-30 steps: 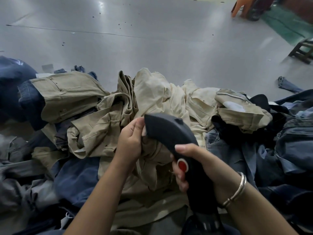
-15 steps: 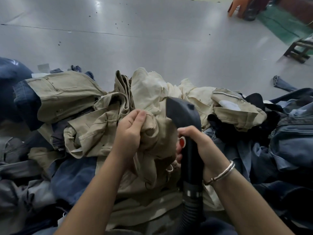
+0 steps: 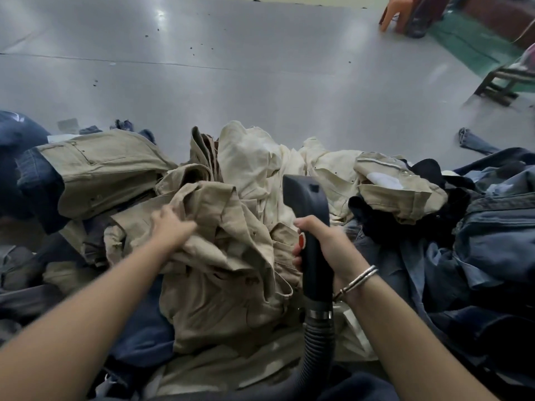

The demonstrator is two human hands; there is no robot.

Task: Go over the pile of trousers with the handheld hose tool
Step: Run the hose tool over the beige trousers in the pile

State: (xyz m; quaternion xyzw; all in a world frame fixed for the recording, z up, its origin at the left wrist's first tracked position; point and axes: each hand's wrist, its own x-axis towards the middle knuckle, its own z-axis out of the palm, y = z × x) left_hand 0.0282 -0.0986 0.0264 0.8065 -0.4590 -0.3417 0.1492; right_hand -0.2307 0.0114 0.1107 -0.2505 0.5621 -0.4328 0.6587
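Observation:
A pile of trousers covers the near floor, with khaki trousers (image 3: 231, 273) in the middle, cream ones (image 3: 254, 157) behind and blue denim (image 3: 492, 241) on the right. My left hand (image 3: 173, 224), blurred by motion, grips a fold of the khaki trousers left of centre. My right hand (image 3: 330, 247) grips the handle of the black handheld hose tool (image 3: 307, 195). The tool stands upright with its head against the cream cloth and a red button by my thumb. Its ribbed hose (image 3: 318, 345) hangs down toward me.
Grey shiny floor (image 3: 260, 82) stretches beyond the pile. An orange plastic stool (image 3: 396, 13) and a dark wooden stool (image 3: 503, 82) stand at the far right. A loose piece of denim (image 3: 474, 143) lies on the floor at the right. More dark trousers (image 3: 29, 175) lie at the left.
My left hand has moved left and away from the tool, dragging the khaki fold with it. The tool has turned upright and moved forward, toward the cream trousers.

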